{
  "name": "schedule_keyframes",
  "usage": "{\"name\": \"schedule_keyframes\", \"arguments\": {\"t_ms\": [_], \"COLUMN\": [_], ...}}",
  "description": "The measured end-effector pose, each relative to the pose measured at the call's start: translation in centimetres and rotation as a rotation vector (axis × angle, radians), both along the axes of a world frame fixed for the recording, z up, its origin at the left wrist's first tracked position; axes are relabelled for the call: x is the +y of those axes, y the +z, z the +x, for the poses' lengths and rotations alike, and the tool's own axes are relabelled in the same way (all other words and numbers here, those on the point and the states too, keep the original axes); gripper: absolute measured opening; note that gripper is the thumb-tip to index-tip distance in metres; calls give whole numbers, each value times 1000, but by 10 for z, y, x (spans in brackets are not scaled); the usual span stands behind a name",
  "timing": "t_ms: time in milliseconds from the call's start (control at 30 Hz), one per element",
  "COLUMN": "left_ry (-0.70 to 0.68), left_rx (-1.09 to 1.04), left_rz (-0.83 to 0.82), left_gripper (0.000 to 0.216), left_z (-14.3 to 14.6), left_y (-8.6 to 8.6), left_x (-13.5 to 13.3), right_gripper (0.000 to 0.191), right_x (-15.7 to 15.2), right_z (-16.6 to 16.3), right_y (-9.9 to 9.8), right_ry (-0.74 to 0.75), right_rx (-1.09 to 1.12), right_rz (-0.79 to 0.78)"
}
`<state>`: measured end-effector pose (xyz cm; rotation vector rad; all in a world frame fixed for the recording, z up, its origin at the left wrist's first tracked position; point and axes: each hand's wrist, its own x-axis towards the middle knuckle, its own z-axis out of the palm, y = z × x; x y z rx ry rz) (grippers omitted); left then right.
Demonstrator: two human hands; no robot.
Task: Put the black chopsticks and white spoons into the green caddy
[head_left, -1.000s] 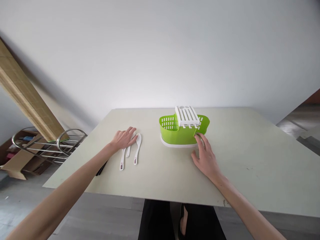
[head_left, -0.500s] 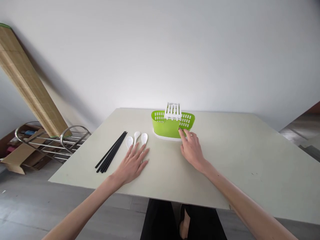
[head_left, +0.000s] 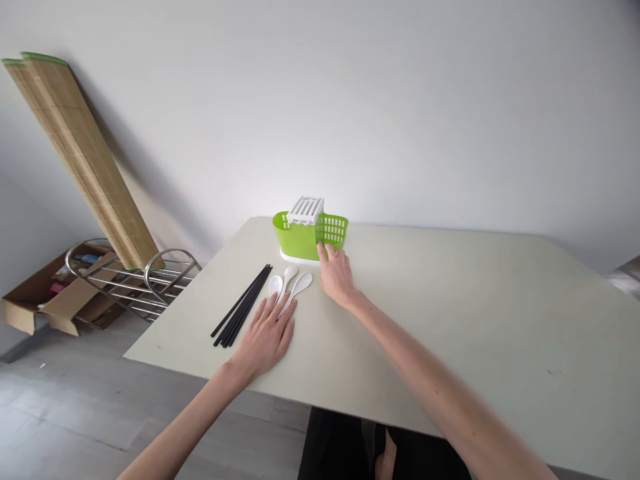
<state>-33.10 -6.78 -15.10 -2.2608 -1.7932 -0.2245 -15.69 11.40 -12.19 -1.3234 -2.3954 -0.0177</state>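
Observation:
A green slotted cutlery basket (head_left: 299, 241) with a white slotted insert (head_left: 306, 209) and white base stands near the table's far left corner. My right hand (head_left: 336, 275) reaches to it, fingertips touching its front right side, fingers loosely extended. Three white spoons (head_left: 290, 283) lie in front of the basket. My left hand (head_left: 266, 335) lies flat on the table with fingers spread, covering the spoon handles. A bundle of black chopsticks (head_left: 242, 305) lies just left of the spoons.
The pale table (head_left: 450, 320) stretches to the right. Off its left edge stand a metal rack (head_left: 125, 277), a rolled bamboo mat (head_left: 80, 153) leaning on the wall, and a cardboard box (head_left: 35, 303) on the floor.
The view has swung right, so everything sits further left. My left hand drew back from the spoon bowls to their handles. The basket has slid away with my right hand following it.

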Motion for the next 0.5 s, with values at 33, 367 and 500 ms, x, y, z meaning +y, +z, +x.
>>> {"name": "schedule_keyframes", "arguments": {"t_ms": [33, 367, 500], "left_ry": [14, -34, -113], "left_rx": [1, -87, -84], "left_rz": [-2, 82, 102], "left_gripper": [54, 53, 54], "left_z": [1, 13, 21], "left_y": [1, 7, 11], "left_x": [-1, -5, -9], "right_gripper": [81, 92, 78], "right_x": [1, -10, -21], "right_z": [-5, 57, 114], "right_y": [1, -31, -53], "right_ry": [19, 335, 254], "right_rx": [12, 278, 352], "right_rz": [-13, -93, -167]}}
